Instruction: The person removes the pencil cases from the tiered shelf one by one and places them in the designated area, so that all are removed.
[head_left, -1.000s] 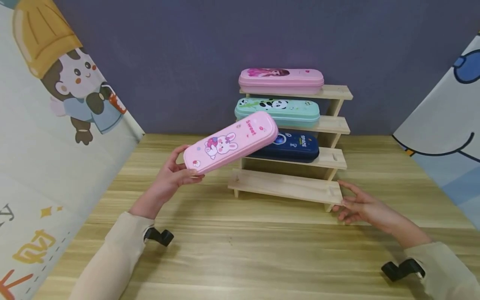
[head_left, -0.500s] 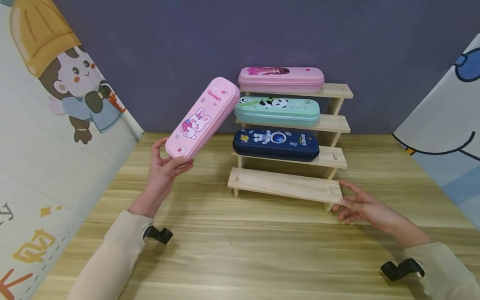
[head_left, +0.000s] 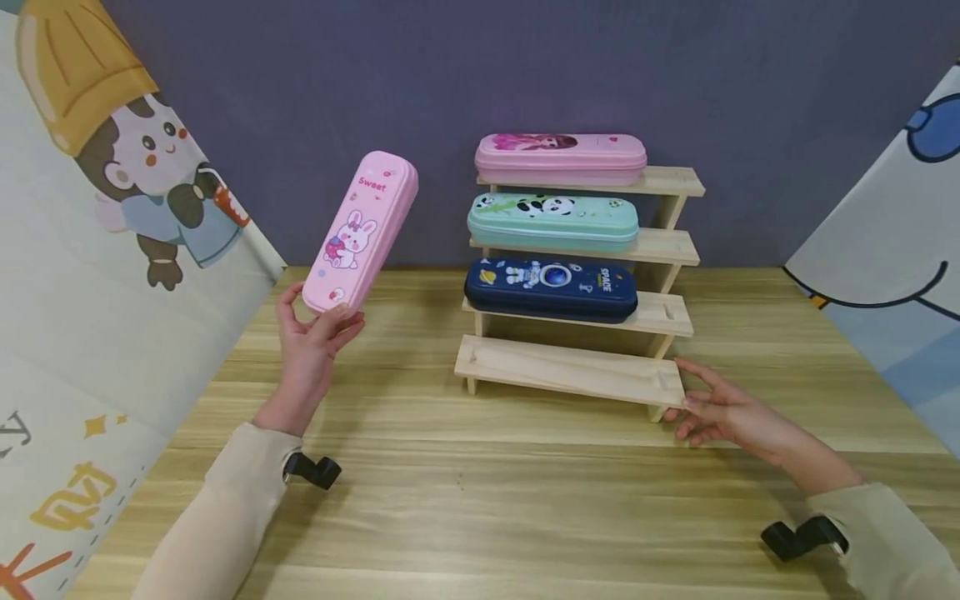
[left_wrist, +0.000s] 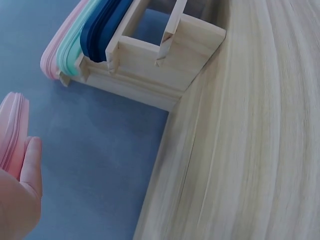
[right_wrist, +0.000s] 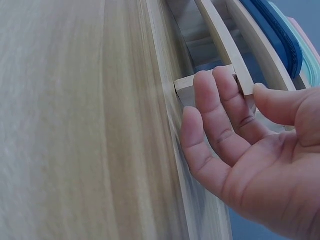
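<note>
My left hand (head_left: 309, 343) holds a pink pencil case (head_left: 360, 233) with a bunny and "Sweet" on its lid, gripping its lower end. The case is tilted up, clear of the table, left of a stepped wooden rack (head_left: 570, 368). In the left wrist view only part of this case shows at the left edge. With thumb above and fingers below, my right hand (head_left: 731, 417) grips the right end of the rack's lowest step. On the steps above lie a navy space pencil case (head_left: 551, 289), a mint panda one (head_left: 555, 221) and, on top, a pink one with a girl (head_left: 562, 160).
The rack stands on a wood-grain table (head_left: 465, 508) near a dark blue-grey back wall (head_left: 337, 100). White panels with cartoon prints flank the table, the left panel (head_left: 67, 317) close to my left arm.
My left hand has carried the bunny pencil case leftward, away from the rack, turning it more upright. The navy case is now fully in sight. My right hand stays at the rack's end.
</note>
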